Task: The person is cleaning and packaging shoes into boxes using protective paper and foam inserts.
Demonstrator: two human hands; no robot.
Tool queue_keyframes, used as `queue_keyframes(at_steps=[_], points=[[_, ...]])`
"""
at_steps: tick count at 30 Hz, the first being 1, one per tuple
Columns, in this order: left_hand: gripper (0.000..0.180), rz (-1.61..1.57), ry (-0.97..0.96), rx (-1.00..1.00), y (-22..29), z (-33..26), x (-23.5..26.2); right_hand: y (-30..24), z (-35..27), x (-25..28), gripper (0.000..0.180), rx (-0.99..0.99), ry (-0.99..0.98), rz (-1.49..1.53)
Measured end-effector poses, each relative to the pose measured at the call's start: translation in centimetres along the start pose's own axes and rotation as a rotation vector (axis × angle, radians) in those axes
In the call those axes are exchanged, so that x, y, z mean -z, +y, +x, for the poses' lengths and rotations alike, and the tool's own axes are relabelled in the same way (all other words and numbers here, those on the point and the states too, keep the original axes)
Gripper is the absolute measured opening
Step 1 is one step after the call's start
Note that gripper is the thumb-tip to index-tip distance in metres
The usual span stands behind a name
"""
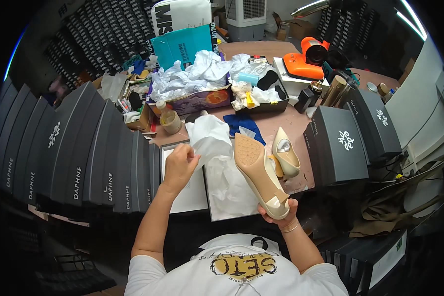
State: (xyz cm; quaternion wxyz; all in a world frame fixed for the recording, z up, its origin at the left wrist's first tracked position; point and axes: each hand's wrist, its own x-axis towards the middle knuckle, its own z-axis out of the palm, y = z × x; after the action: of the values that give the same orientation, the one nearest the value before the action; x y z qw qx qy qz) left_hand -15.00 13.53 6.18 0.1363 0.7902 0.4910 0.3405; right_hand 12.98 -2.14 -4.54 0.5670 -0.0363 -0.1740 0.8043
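Note:
My right hand [283,214] is closed round the heel end of a cream high-heeled shoe [261,182], its tan sole turned up and its toe pointing away from me. Between the fingers of my left hand [181,165] is pinched a sheet of white tissue paper [209,134], lifted above the table. Below it, more tissue lies in an open shoebox [229,190] at the table's near edge. A second cream shoe [287,155], with wadding inside, rests on the table to the right of the held one.
Dark grey shoeboxes [69,143] stand in a row at left; others [338,143] are stacked at right. Farther back are a carton of crumpled tissue [192,93], a jar [169,118], a blue cloth [244,126] and an orange device [306,61].

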Motion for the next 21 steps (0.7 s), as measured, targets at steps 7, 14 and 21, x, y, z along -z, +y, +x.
queue_keyframes(at_steps=[7, 14, 21], points=[[0.036, -0.095, 0.086, -0.353, 1.6, -2.3, -0.4, -4.0, 0.0, -6.6, 0.089, -0.319, 0.036, -0.662], [0.041, -0.007, 0.108, -0.505, 2.1, -6.2, 2.4, -1.3, 6.8, -4.2, 0.068, -0.281, 0.164, -1.248], [0.040, -0.133, 0.236, -0.571, 4.2, -8.0, 2.6, 4.7, 7.3, -7.9, 0.059, -0.130, 0.291, -0.441]])
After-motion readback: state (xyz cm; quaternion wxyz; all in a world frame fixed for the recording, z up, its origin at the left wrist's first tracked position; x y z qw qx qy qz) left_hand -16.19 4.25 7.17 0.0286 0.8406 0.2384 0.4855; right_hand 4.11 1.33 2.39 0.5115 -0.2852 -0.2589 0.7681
